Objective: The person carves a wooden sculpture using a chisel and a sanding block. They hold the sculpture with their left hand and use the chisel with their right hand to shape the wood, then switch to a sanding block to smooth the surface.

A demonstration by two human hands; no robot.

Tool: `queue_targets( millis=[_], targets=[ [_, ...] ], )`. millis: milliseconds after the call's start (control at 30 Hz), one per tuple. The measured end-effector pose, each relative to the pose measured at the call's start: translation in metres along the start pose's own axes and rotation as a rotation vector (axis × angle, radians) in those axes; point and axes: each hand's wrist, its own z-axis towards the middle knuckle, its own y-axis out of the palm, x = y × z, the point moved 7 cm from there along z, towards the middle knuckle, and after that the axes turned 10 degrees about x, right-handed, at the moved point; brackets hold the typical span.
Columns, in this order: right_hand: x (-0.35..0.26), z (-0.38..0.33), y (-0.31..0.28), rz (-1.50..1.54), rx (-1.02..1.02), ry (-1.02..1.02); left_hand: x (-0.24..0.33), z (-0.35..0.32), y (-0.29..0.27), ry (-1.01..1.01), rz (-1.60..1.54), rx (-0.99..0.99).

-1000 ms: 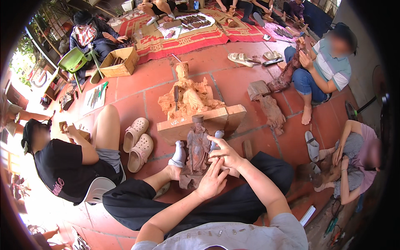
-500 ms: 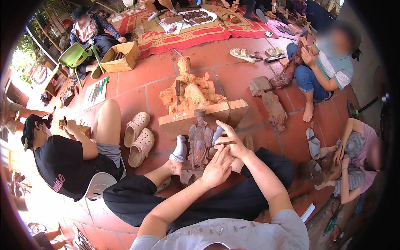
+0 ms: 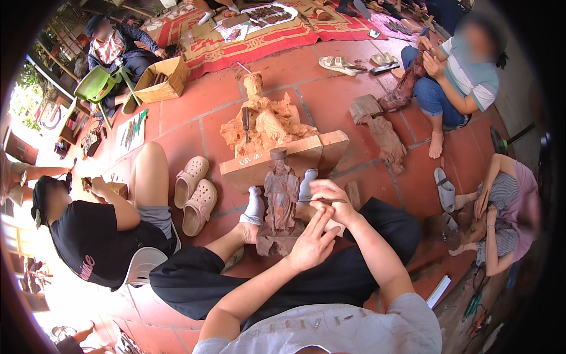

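Note:
A dark brown wooden statuette [image 3: 281,197] of a robed figure in a tall hat stands upright on its block base, between my feet. To its right, my right hand [image 3: 331,199] is closed around a thin dark carving tool [image 3: 333,201], part of which is hidden by the fingers. My left hand [image 3: 312,245] lies just below, its index and middle fingers stretched out and meeting the right hand's fingers. Beyond the statuette is a larger, light orange wood carving [image 3: 265,124] on a thick block [image 3: 283,159], with a dark-handled chisel [image 3: 246,125] standing against it.
Pink clogs [image 3: 198,206] lie left of my foot. A seated person in black [image 3: 97,236] works at left. Another at right holds a dark carving [image 3: 410,85], near dark wood pieces [image 3: 383,138]. Farther off are a cardboard box [image 3: 162,79] and a red patterned mat [image 3: 236,50].
My right hand's raised fingers have folded in, and the tool has drawn back from the statuette's side. The left fingers remain against the right hand. The whole view has shifted slightly.

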Motion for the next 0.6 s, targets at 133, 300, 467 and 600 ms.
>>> queue_targets(
  millis=[133,300,467,600],
  targets=[
    [0.0,-0.017,-0.005,0.18,0.161,0.211,0.022,0.011,-0.009,0.028,-0.044,0.063],
    [-0.041,0.008,0.0,0.003,0.009,-0.154,0.029,0.016,-0.011,0.049,-0.042,0.084],
    [-0.052,0.024,0.008,-0.267,-0.171,-0.497,0.015,0.009,-0.005,-0.012,0.004,0.087],
    [-0.005,0.006,0.029,-0.143,-0.242,-0.441,-0.005,-0.012,0.007,-0.037,0.101,0.071]
  ],
)
